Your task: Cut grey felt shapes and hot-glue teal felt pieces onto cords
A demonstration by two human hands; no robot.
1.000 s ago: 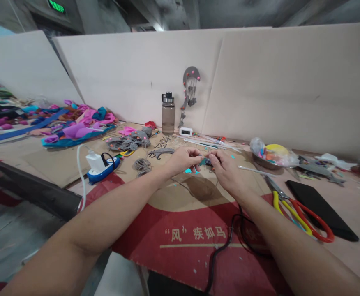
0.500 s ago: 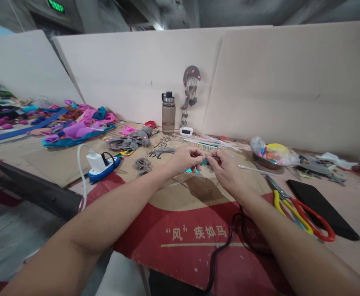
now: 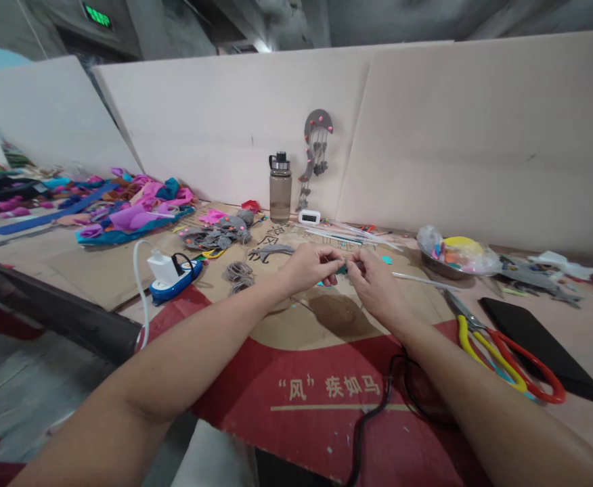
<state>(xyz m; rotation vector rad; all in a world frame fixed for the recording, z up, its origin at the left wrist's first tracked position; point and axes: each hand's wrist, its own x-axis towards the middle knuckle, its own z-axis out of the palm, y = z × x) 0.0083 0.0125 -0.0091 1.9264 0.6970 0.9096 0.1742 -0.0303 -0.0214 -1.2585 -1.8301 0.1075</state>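
Observation:
My left hand (image 3: 313,265) and my right hand (image 3: 375,284) meet fingertip to fingertip above the cardboard (image 3: 276,331). Both are closed in a pinch. A small dark teal bit (image 3: 342,268) shows between them; what exactly the fingers grip is too small to make out. Bright blue scraps (image 3: 386,260) lie just beyond the right hand. Left of the left hand are a grey curved felt piece (image 3: 276,250) and a bundle of grey cord (image 3: 239,274). A thin strand (image 3: 304,304) runs over the cardboard below the hands.
Scissors (image 3: 474,325) and a black flat object (image 3: 540,345) lie at the right, near a bowl of coloured bits (image 3: 446,267). A bottle (image 3: 280,189) and small clock (image 3: 309,217) stand behind. Left are a power strip (image 3: 177,281), grey felt pieces (image 3: 215,233) and coloured fabric (image 3: 139,210).
The whole view has shifted slightly, with things appearing a little further right. My hands stay pinched close together, and fewer of the bright blue scraps show beneath the left hand.

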